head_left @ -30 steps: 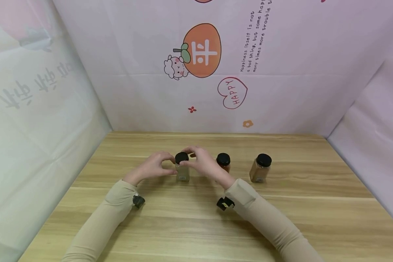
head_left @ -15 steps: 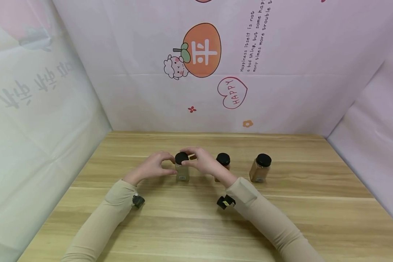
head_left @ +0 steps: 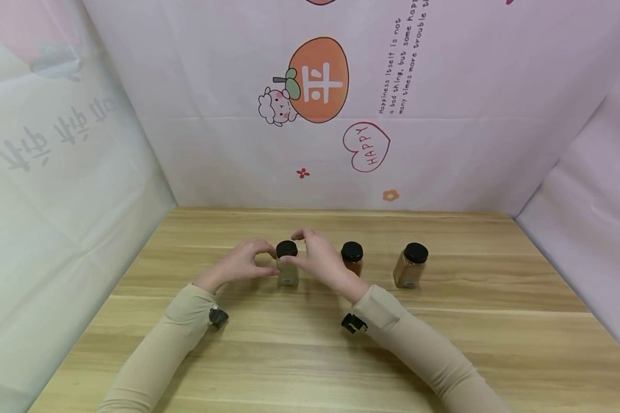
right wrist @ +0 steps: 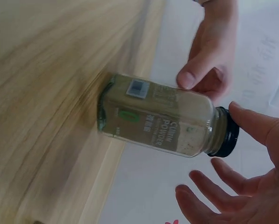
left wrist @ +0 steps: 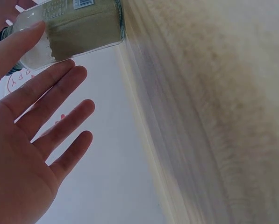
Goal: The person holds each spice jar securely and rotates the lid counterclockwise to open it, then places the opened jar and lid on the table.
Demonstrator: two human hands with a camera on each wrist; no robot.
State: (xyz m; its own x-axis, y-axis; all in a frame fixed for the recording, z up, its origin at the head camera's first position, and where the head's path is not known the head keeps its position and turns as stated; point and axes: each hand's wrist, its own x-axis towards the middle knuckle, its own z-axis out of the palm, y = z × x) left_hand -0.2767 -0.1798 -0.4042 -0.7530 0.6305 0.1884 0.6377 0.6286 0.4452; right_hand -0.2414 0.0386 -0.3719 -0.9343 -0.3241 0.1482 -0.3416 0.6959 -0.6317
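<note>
A glass jar of cumin powder stands upright on the wooden table, its label readable in the right wrist view. Its black lid is on. My left hand holds the jar's side between thumb and forefingers; in the left wrist view the remaining fingers stretch out free of the glass. At the lid is my right hand, its thumb at the lid's edge. The right fingers are spread and loosely bent, apart from the lid.
To the right stand two more black-lidded jars: one with reddish-brown powder, partly behind my right wrist, and one with lighter brown powder. Printed white cloth walls the table at the back and both sides.
My right hand's fingers have come away from the lid and spread, and its wrist has turned slightly. The left hand and the jar stay in place.
</note>
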